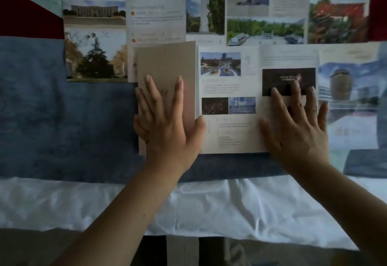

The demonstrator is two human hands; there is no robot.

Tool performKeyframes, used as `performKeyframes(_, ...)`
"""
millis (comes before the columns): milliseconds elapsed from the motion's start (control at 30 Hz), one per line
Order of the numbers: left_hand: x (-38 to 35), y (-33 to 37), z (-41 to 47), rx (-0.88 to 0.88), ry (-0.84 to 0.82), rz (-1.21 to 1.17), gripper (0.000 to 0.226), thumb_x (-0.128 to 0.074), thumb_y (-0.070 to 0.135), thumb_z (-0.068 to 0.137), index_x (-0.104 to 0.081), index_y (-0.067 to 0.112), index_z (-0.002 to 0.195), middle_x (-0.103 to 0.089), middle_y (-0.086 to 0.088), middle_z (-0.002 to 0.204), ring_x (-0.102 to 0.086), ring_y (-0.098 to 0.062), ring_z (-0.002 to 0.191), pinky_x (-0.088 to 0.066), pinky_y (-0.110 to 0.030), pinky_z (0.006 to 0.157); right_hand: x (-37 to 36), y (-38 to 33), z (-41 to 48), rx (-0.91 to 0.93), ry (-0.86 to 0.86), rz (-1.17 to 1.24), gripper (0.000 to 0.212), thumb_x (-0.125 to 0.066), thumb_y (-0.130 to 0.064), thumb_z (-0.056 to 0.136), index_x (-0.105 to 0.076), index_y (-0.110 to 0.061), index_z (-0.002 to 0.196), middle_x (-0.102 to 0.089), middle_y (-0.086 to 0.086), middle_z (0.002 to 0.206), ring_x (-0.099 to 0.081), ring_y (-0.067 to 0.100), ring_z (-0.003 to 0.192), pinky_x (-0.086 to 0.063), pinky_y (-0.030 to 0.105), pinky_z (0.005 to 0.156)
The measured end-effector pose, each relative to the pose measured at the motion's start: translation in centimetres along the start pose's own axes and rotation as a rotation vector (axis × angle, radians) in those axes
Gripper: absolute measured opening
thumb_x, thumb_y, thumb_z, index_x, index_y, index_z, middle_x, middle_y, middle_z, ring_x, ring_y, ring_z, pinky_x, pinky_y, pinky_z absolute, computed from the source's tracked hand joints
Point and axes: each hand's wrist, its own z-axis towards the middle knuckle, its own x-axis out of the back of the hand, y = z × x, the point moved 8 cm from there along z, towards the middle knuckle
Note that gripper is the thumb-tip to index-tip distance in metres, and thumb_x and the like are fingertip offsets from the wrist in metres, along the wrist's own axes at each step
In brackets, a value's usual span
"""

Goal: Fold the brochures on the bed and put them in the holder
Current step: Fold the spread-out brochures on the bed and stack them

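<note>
A partly folded brochure (pixel 228 102) lies on the blue blanket in front of me. Its beige left panel (pixel 167 62) is folded over. My left hand (pixel 167 119) lies flat on that panel, fingers spread, thumb at the fold. My right hand (pixel 297 123) presses flat on the brochure's right panel, fingers over a dark photo. A larger unfolded brochure (pixel 159 6) with landscape photos and text lies spread out beyond it. The holder is not in view.
The blue blanket (pixel 62 119) covers the bed, with a white sheet (pixel 209 203) along the near edge. Dark red fabric (pixel 31 21) shows at the far left and right. Another light brochure sheet (pixel 351 106) lies to the right.
</note>
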Motion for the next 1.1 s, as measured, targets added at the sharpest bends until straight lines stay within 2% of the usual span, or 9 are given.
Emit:
performKeyframes(133, -3.0, -0.1, 0.8, 0.072, -0.043, 0.152, 0.083, -0.029, 0.075, 0.094, 0.009, 0.045, 0.161, 0.023, -0.011, 0.169, 0.016, -0.039, 0.156, -0.003, -0.070, 0.118, -1.0, 2.9, -0.9, 0.050, 0.004, 0.088, 0.068, -0.019, -0.065, 0.103, 0.001, -0.041, 0.163, 0.012, -0.002, 0.172, 0.017, 0.023, 0.158, 0.001, 0.054, 0.128)
performKeyframes(267, -4.3, 0.8, 0.6, 0.026, 0.017, 0.263, 0.073, -0.020, 0.068, 0.101, 0.004, 0.039, 0.163, 0.013, -0.019, 0.170, 0.008, -0.042, 0.157, -0.005, -0.073, 0.117, -1.3, 3.7, -1.3, 0.045, 0.079, 0.127, 0.068, -0.027, -0.061, 0.104, -0.004, -0.040, 0.164, 0.011, 0.007, 0.172, 0.014, 0.028, 0.158, 0.003, 0.049, 0.128)
performKeyframes(367, -4.5, 1.2, 0.5, -0.028, 0.037, 0.283, 0.070, -0.019, 0.067, 0.102, 0.000, 0.039, 0.163, 0.009, -0.018, 0.171, 0.004, -0.041, 0.157, -0.005, -0.075, 0.116, -1.4, 3.5, -1.2, 0.045, 0.089, 0.127, 0.068, -0.029, -0.062, 0.104, -0.007, -0.039, 0.164, 0.007, 0.008, 0.173, 0.012, 0.029, 0.158, 0.003, 0.049, 0.128)
performKeyframes(533, -3.2, -0.9, 1.1, -0.016, 0.028, 0.306, 0.071, -0.020, 0.068, 0.101, 0.005, 0.042, 0.162, 0.015, -0.016, 0.170, 0.009, -0.039, 0.158, 0.001, -0.077, 0.115, -1.1, 1.0, -1.1, 0.078, 0.098, 0.128, 0.068, -0.028, -0.061, 0.105, -0.012, -0.034, 0.165, 0.002, 0.012, 0.172, 0.012, 0.026, 0.159, 0.006, 0.042, 0.128)
performKeyframes(700, -0.4, -7.1, 1.4, -0.006, 0.025, 0.346, 0.068, -0.017, 0.063, 0.102, 0.006, 0.042, 0.162, 0.015, -0.016, 0.170, 0.009, -0.037, 0.158, -0.001, -0.079, 0.115, -1.0, -4.5, -0.6, 0.213, 0.107, 0.106, 0.063, -0.028, -0.060, 0.106, -0.019, -0.036, 0.164, -0.004, 0.012, 0.172, 0.008, 0.031, 0.159, 0.010, 0.045, 0.127)
performKeyframes(833, 3.1, -15.0, 1.7, -0.024, 0.063, 0.396, 0.069, -0.020, 0.062, 0.102, -0.003, 0.037, 0.164, 0.007, -0.019, 0.171, 0.003, -0.040, 0.158, -0.007, -0.079, 0.114, -1.1, -9.4, 0.0, 0.307, 0.105, 0.139, 0.062, -0.028, -0.058, 0.105, -0.024, -0.035, 0.163, -0.007, 0.009, 0.172, 0.003, 0.032, 0.159, -0.001, 0.055, 0.128)
performKeyframes(1000, 6.2, -21.2, 2.5, -0.032, 0.082, 0.457, 0.070, -0.023, 0.062, 0.102, -0.008, 0.035, 0.165, 0.004, -0.020, 0.171, 0.000, -0.041, 0.158, -0.009, -0.076, 0.116, -1.5, -14.5, 0.3, 0.354, 0.090, 0.133, 0.066, -0.026, -0.060, 0.105, -0.017, -0.034, 0.164, -0.004, 0.009, 0.173, 0.004, 0.029, 0.159, -0.002, 0.053, 0.128)
performKeyframes(1100, 7.6, -23.3, 2.8, 0.016, 0.108, 0.395, 0.073, -0.026, 0.066, 0.100, -0.010, 0.036, 0.164, 0.004, -0.020, 0.171, 0.000, -0.042, 0.157, -0.009, -0.071, 0.120, -1.9, -16.8, 0.5, 0.359, 0.075, 0.117, 0.068, -0.027, -0.061, 0.104, -0.012, -0.034, 0.165, 0.000, 0.008, 0.173, 0.006, 0.030, 0.159, -0.001, 0.053, 0.128)
